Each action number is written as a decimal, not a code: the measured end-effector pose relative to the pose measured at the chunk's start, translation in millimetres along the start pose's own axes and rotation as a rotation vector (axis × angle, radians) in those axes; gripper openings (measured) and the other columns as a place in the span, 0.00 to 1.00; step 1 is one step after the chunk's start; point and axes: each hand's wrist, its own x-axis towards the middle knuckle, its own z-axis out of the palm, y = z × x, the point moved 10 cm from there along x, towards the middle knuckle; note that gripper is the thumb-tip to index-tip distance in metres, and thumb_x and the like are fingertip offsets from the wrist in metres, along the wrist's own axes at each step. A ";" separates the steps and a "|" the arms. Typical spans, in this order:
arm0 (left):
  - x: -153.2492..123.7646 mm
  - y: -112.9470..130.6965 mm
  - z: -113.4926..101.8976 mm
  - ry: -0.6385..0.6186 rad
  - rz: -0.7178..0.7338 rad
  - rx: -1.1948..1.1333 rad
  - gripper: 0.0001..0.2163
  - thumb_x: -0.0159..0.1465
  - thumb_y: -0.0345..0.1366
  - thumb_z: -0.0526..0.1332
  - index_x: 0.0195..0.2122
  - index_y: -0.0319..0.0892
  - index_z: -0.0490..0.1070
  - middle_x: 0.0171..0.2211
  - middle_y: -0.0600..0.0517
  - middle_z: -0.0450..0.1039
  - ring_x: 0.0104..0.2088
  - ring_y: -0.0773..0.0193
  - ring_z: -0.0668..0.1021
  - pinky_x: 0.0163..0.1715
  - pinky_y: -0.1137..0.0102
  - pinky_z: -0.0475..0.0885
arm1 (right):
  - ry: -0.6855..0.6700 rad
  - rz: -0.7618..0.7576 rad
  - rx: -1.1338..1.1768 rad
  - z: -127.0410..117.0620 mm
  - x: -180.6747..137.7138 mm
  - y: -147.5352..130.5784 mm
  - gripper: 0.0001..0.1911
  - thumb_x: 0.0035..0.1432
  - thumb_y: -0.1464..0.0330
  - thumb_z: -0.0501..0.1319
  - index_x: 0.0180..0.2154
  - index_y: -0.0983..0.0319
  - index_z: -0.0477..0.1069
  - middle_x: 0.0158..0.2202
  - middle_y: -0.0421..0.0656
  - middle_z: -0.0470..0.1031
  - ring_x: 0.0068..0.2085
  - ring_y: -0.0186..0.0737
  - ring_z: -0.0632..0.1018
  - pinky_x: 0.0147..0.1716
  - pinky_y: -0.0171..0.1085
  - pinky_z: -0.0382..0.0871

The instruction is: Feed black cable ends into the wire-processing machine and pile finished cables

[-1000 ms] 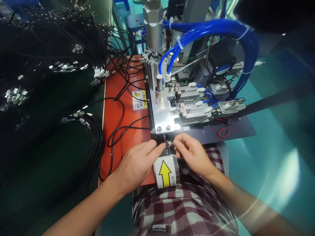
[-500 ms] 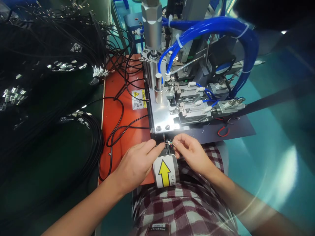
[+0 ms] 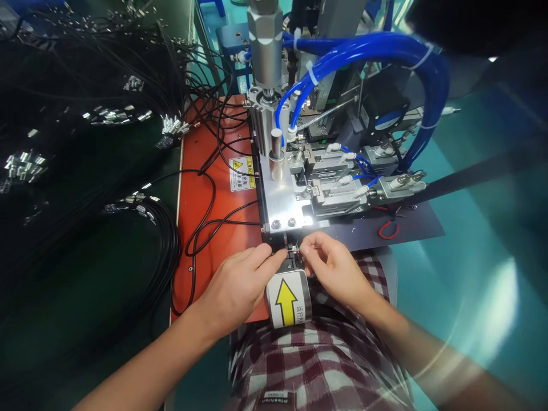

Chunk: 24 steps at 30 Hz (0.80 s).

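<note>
Small coloured wires of a cable end show between my two hands, over the dark metal track at the front of the machine. My left hand is closed, its thumb tip pressed down beside the wires. The cable itself is mostly hidden under those fingers. From the other side, my right hand pinches the wire ends between thumb and forefinger. Just below the fingertips is a white label with a yellow arrow. A bright metal plate of the machine lies right above them.
Black cables cross the orange table top. On the left, a coil of black cable and bundles with shiny metal ends lie on a dark surface. Blue air hoses arch over the machine. A red wire loop lies at the right.
Almost nothing differs. My right fingers have shifted very slightly at the wires, and my left hand stays in place.
</note>
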 end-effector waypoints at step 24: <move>2.6 0.1 -3.2 0.043 0.003 0.011 0.15 0.66 0.25 0.46 0.48 0.33 0.69 0.30 0.47 0.71 0.28 0.63 0.74 0.26 0.71 0.73 | -0.020 0.058 0.247 1.3 -0.2 8.1 0.14 0.54 0.58 0.62 0.27 0.61 0.67 0.21 0.35 0.65 0.23 0.33 0.68 0.25 0.34 0.62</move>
